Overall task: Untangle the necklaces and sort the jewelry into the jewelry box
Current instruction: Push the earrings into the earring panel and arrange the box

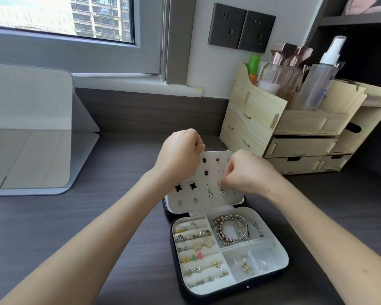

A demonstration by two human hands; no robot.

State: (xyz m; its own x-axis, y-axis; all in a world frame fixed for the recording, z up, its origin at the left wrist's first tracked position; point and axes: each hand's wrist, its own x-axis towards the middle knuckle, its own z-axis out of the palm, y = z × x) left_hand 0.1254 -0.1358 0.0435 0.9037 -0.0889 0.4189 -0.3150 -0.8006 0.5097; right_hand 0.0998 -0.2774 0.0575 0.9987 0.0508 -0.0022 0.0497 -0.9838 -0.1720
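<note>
A black jewelry box (282,256) with a cream lining lies open on the dark desk. Its white earring panel (209,179) stands upright, studded with earrings. My left hand (178,155) grips the panel's top left corner. My right hand (244,170) pinches a small silver earring (223,191) at the panel's right side. Rings (195,236) and small studs fill the padded rolls on the left. Silver bracelets (233,227) lie in the upper right compartment. A clear bag with a gold piece (246,267) lies in the lower right compartment.
A pale wooden organizer (295,128) with drawers, bottles and brushes stands at the back right. A grey folding mirror stand (31,133) sits at the left. Wall sockets (240,27) and a window (64,18) are behind the desk.
</note>
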